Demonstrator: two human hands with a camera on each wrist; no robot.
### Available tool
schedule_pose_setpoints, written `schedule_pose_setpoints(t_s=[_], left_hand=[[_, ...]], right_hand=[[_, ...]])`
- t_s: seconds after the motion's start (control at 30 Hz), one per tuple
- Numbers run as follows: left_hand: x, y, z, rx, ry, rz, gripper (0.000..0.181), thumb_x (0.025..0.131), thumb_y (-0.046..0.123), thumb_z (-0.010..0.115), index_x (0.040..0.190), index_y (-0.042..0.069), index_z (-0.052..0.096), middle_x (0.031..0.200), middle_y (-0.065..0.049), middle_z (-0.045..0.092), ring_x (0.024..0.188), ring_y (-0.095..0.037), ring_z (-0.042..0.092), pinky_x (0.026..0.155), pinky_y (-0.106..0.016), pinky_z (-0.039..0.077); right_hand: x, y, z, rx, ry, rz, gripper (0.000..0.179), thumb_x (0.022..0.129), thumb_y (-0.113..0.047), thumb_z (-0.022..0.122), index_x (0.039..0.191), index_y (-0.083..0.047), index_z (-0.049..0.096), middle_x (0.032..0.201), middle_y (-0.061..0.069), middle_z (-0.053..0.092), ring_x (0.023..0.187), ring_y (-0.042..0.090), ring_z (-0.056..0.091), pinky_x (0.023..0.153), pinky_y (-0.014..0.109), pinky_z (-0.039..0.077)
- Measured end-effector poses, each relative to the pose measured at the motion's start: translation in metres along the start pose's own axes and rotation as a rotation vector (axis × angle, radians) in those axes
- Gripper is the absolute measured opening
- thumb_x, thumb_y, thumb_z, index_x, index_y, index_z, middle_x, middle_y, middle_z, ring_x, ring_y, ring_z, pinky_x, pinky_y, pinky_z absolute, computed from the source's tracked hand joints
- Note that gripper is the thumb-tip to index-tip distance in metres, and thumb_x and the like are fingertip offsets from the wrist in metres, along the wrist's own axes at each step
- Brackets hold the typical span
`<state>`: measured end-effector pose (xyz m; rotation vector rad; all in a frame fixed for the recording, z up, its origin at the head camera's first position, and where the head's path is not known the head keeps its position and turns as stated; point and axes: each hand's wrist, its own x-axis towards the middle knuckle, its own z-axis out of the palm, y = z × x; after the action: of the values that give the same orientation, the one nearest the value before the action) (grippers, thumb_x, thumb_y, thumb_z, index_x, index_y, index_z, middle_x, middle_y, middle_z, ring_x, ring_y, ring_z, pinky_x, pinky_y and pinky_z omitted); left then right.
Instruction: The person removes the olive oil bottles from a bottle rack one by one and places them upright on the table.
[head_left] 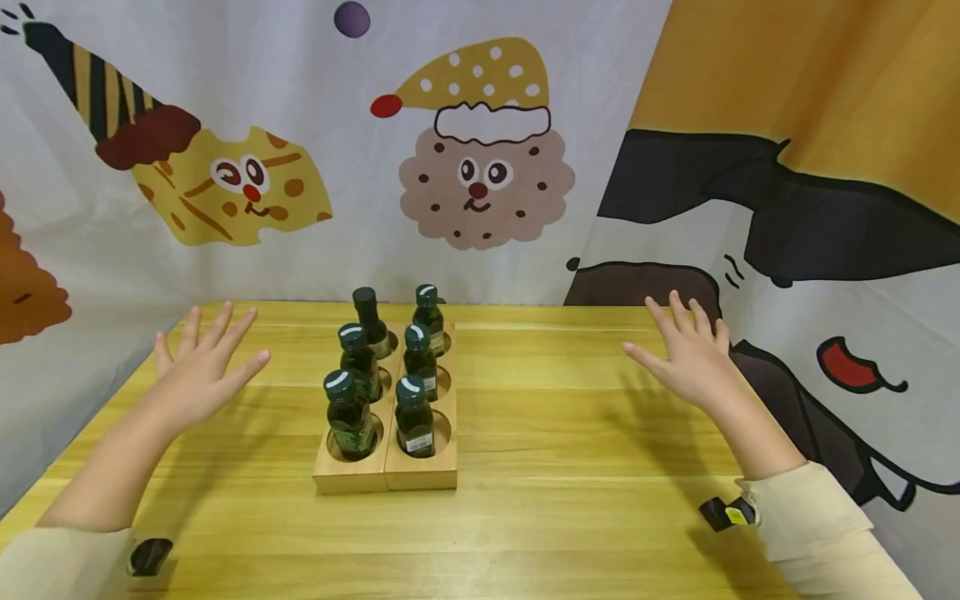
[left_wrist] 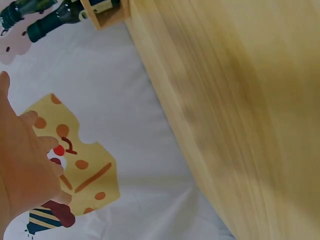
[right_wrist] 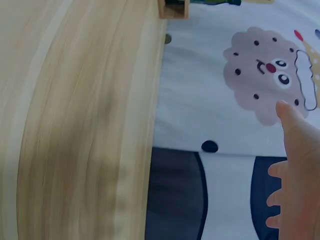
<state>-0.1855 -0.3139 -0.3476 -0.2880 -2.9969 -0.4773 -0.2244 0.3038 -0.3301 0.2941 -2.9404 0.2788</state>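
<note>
Six-hole style wooden holder (head_left: 420,479) stands left of the table's middle, made of two blocks side by side, with several small dark green bottles in its round holes. The front left bottle (head_left: 350,417) and front right bottle (head_left: 414,421) have dark caps with a pale mark. At the back left, one bottle (head_left: 369,321) has a longer neck. My left hand (head_left: 193,379) hovers over the table left of the holder, fingers spread, holding nothing. On the far right, my right hand (head_left: 690,354) is likewise raised and spread, apart from everything.
The wooden table (head_left: 555,500) meets a hanging cloth (head_left: 360,208) printed with cartoon figures along its back edge. Each sleeve cuff has a dark device near it, one at the left wrist (head_left: 150,556) and one at the right wrist (head_left: 726,513).
</note>
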Motion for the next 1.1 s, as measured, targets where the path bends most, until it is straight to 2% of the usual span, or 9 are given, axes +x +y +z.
schedule_pose_setpoints(t_s=[0.3,0.63,0.83,1.0,1.1], left_hand=[[-0.013,0.017,0.003,-0.128,0.08,0.07,0.067,0.102,0.041,0.038,0.155,0.019,0.004,0.158,-0.015,-0.008,0.137,-0.035,-0.027,0.094,-0.062,-0.031],[-0.026,0.04,0.016,-0.345,0.163,0.186,0.062,0.103,0.024,0.041,0.155,0.013,0.01,0.157,-0.023,0.003,0.14,-0.042,-0.013,0.099,-0.069,-0.021],[-0.032,0.049,0.023,-0.515,0.169,0.221,0.059,0.103,0.021,0.038,0.155,0.016,0.012,0.157,-0.021,0.006,0.14,-0.045,-0.008,0.101,-0.069,-0.016],[-0.036,0.053,0.026,-0.668,0.129,0.205,0.058,0.104,0.022,0.036,0.155,0.024,0.009,0.159,-0.014,0.001,0.141,-0.041,-0.01,0.099,-0.074,-0.011],[-0.038,0.055,0.027,-0.732,0.102,0.195,0.059,0.104,0.024,0.036,0.155,0.026,0.007,0.159,-0.013,-0.001,0.14,-0.044,-0.008,0.098,-0.077,-0.006]], right_hand=[[-0.009,-0.023,-0.006,0.064,0.085,-0.026,0.083,0.092,-0.061,0.048,0.155,-0.02,0.013,0.158,0.02,0.004,0.142,0.042,-0.002,0.106,0.067,-0.008],[-0.017,-0.049,-0.001,0.185,0.223,-0.097,0.077,0.091,-0.052,0.057,0.153,-0.018,0.025,0.158,0.014,0.013,0.142,0.038,0.009,0.106,0.069,0.001],[-0.021,-0.066,0.003,0.283,0.296,-0.138,0.072,0.091,-0.044,0.062,0.151,-0.018,0.032,0.156,0.013,0.023,0.139,0.04,0.019,0.106,0.069,0.007],[-0.022,-0.08,0.007,0.359,0.336,-0.183,0.069,0.09,-0.039,0.064,0.149,-0.016,0.036,0.153,0.012,0.029,0.136,0.043,0.024,0.107,0.067,0.009],[-0.022,-0.089,0.011,0.414,0.352,-0.213,0.067,0.09,-0.038,0.065,0.147,-0.015,0.039,0.152,0.01,0.032,0.135,0.042,0.026,0.107,0.066,0.012]])
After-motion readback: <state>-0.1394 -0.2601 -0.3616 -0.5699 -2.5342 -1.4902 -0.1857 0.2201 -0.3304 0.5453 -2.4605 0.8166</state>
